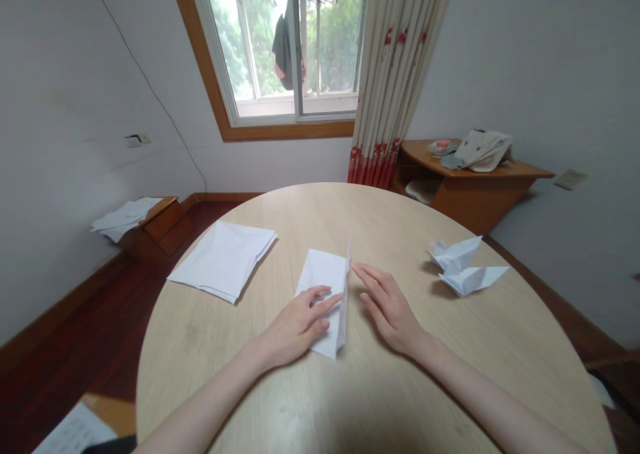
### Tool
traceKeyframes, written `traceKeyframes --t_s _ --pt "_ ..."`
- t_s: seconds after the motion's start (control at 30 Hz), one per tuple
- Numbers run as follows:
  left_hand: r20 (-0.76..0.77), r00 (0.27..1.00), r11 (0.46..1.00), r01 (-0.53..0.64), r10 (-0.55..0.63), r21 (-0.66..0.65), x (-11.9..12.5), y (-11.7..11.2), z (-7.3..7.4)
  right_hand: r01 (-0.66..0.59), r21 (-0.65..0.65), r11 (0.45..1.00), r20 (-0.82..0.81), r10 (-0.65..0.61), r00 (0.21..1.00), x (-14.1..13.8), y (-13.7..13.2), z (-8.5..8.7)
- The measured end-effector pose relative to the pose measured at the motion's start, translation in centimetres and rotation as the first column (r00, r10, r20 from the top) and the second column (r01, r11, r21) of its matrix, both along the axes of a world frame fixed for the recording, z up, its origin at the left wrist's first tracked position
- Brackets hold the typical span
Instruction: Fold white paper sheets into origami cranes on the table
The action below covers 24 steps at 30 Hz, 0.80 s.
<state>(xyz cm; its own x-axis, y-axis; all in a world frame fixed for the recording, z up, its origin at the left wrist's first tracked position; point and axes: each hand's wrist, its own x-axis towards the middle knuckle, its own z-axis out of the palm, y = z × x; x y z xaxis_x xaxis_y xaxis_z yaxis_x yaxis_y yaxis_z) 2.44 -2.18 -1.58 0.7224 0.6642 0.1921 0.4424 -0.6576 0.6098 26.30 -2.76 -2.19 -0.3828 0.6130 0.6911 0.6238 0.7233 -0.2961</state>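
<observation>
Left hand (pixel 295 324) presses folded paper (pixel 325 294); right hand (pixel 387 304) seemingly touches its raised flap, on round table (pixel 350 387).

round table (pixel 350 401) | paper stack (pixel 223 259) | folded sheet (pixel 320 271) (one flap raised) | paper birds (pixel 465 267)

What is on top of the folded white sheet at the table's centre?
Only the left hand lies on the folded white paper sheet, pressing near its raised edge. The paper beneath the hand is hidden.

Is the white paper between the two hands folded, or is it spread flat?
Folded. The paper has its right flap standing up along a crease, while its left part lies flat on the table under the left hand.
</observation>
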Motion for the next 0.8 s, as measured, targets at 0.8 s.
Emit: traceKeyframes --t_s 0.8 --pt "-0.25 0.964 0.976 -0.037 0.091 0.213 -0.36 0.21 0.32 -0.179 -0.233 0.956 0.106 0.208 0.972 0.24 0.57 0.13"
